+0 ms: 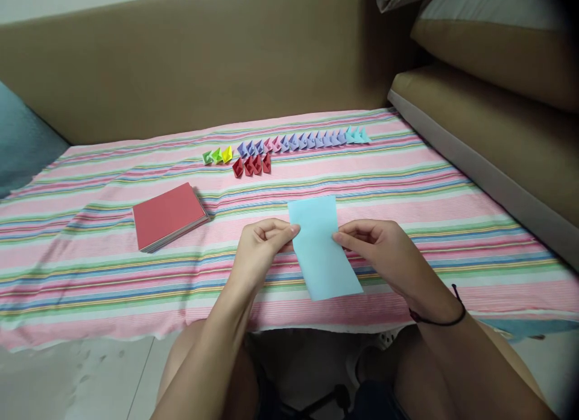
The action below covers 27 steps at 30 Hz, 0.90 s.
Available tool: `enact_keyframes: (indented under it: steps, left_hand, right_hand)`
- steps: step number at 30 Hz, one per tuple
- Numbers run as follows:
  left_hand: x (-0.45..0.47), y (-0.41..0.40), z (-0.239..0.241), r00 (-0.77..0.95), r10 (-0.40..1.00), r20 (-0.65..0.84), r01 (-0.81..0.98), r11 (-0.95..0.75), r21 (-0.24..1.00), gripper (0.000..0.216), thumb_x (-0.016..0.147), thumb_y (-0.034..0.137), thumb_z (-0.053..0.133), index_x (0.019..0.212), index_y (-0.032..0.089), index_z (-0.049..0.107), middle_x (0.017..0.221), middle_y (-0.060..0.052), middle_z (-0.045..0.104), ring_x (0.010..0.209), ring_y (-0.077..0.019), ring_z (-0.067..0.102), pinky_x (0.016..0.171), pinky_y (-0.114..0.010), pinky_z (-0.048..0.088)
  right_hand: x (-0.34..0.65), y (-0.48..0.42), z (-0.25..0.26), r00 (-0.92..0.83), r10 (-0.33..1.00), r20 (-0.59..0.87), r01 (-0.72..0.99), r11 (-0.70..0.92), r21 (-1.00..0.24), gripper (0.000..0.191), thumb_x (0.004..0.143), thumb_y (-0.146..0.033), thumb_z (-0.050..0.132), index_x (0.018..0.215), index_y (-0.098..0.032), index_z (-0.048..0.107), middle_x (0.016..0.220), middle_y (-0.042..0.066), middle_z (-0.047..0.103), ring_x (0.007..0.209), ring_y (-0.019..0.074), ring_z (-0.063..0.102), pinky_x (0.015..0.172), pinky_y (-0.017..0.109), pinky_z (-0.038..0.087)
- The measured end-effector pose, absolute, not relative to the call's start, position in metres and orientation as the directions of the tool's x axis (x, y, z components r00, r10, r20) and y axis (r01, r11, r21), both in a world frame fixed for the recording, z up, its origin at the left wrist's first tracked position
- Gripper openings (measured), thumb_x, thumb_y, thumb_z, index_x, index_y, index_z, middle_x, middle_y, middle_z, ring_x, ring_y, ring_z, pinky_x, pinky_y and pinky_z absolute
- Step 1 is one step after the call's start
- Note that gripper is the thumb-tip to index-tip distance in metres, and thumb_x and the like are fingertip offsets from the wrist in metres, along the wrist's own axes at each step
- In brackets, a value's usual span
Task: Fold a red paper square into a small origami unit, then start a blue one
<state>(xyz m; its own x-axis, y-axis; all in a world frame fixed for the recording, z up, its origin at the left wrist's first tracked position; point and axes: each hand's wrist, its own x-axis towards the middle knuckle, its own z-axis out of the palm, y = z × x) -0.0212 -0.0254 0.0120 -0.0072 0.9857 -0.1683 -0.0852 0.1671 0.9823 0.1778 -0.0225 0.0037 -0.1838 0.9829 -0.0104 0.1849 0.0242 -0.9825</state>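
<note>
A striped cloth (90, 299) is spread out wide, with a few wrinkles on the left. Its stripes are pink, white, green, blue and yellow. On the left side sits a pile of paper (169, 216), red on top. Farther back, a row of little folded papers (304, 142) goes from green and yellow to purple, pink and light blue. Four red ones (257, 164) sit just nearer.

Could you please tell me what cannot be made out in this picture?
In the head view:
Light-blue sheet: its back, facing away.
Paper stack: lower sheets' faces, under the red top sheet.
Folded papers: fine creases, too small.
Blue object: cut off by left edge.
</note>
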Motion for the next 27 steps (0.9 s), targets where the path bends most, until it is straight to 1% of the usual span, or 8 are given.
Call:
enact_keyframes:
  steps: [5,9,14,17,20,22,25,27]
  left_hand:
    - [-0.0220,-0.0246,0.0142,-0.004,0.990,-0.143,-0.091,0.143,0.986,0.021,0.067,0.032,0.074,0.065,0.013,0.065,0.058,-0.001,0.066,0.057,-0.0119,0.062,0.062,-0.024,0.052]
    - [-0.0226,-0.0248,0.0157,-0.016,0.989,-0.146,-0.101,0.144,0.984,0.020,0.068,0.032,0.074,0.069,0.013,0.066,0.062,-0.001,0.067,0.060,-0.0127,0.063,0.064,-0.024,0.053]
    - [-0.0233,-0.0255,0.0164,-0.055,0.995,-0.085,-0.071,0.081,0.994,0.021,0.069,0.031,0.073,0.068,0.012,0.065,0.059,-0.001,0.066,0.057,-0.0123,0.061,0.062,-0.025,0.053]
    - [-0.0238,-0.0262,0.0164,0.024,0.995,-0.101,-0.063,0.102,0.993,0.022,0.067,0.030,0.074,0.080,0.013,0.067,0.069,-0.003,0.070,0.067,-0.0152,0.065,0.067,-0.026,0.053]
    - [-0.0237,-0.0270,0.0155,0.134,0.978,-0.159,-0.061,0.168,0.984,0.031,0.063,0.025,0.078,0.090,0.014,0.068,0.078,-0.004,0.072,0.076,-0.0186,0.067,0.071,-0.028,0.053]
    - [-0.0235,-0.0270,0.0141,0.165,0.969,-0.183,-0.063,0.196,0.979,0.029,0.063,0.024,0.078,0.088,0.014,0.068,0.075,-0.004,0.071,0.075,-0.0193,0.067,0.071,-0.029,0.053]
    - [-0.0240,-0.0259,0.0119,0.167,0.969,-0.183,-0.064,0.195,0.979,0.019,0.067,0.027,0.075,0.075,0.012,0.067,0.067,-0.003,0.069,0.068,-0.0170,0.065,0.068,-0.028,0.051]
    - [-0.0246,-0.0249,0.0113,0.178,0.967,-0.183,-0.092,0.201,0.975,0.021,0.072,0.032,0.071,0.069,0.012,0.065,0.063,-0.002,0.065,0.063,-0.0145,0.062,0.065,-0.027,0.050]
  right_hand:
    - [0.1777,-0.0223,0.0036,-0.196,0.980,-0.015,0.210,0.027,-0.977,0.022,0.073,-0.041,0.067,0.074,-0.019,0.070,0.077,0.004,0.070,0.072,0.0191,0.064,0.065,0.031,0.051]
    - [0.1775,-0.0225,0.0034,-0.212,0.977,-0.017,0.202,0.027,-0.979,0.020,0.074,-0.040,0.068,0.073,-0.020,0.069,0.077,0.003,0.070,0.072,0.0179,0.063,0.065,0.029,0.050]
    - [0.1772,-0.0228,0.0052,-0.219,0.975,-0.038,0.200,0.006,-0.980,0.018,0.075,-0.038,0.067,0.073,-0.020,0.069,0.076,0.002,0.070,0.071,0.0164,0.062,0.064,0.027,0.049]
    - [0.1767,-0.0236,0.0076,-0.243,0.969,-0.041,0.206,0.011,-0.978,0.017,0.075,-0.036,0.067,0.073,-0.019,0.069,0.076,0.002,0.069,0.072,0.0166,0.062,0.065,0.027,0.049]
    - [0.1755,-0.0253,0.0099,-0.301,0.952,-0.056,0.186,0.001,-0.982,0.015,0.075,-0.034,0.066,0.075,-0.020,0.069,0.078,0.002,0.069,0.074,0.0169,0.062,0.066,0.027,0.049]
    - [0.1745,-0.0263,0.0108,-0.314,0.947,-0.065,0.181,-0.008,-0.984,0.014,0.076,-0.033,0.066,0.075,-0.020,0.069,0.079,0.002,0.070,0.075,0.0171,0.062,0.066,0.027,0.049]
    - [0.1736,-0.0270,0.0115,-0.318,0.945,-0.070,0.195,-0.007,-0.981,0.015,0.077,-0.033,0.064,0.074,-0.020,0.068,0.079,0.002,0.069,0.074,0.0171,0.062,0.066,0.028,0.049]
    - [0.1737,-0.0269,0.0115,-0.321,0.945,-0.065,0.207,0.003,-0.978,0.015,0.078,-0.033,0.063,0.073,-0.019,0.068,0.078,0.002,0.069,0.074,0.0169,0.062,0.066,0.028,0.049]
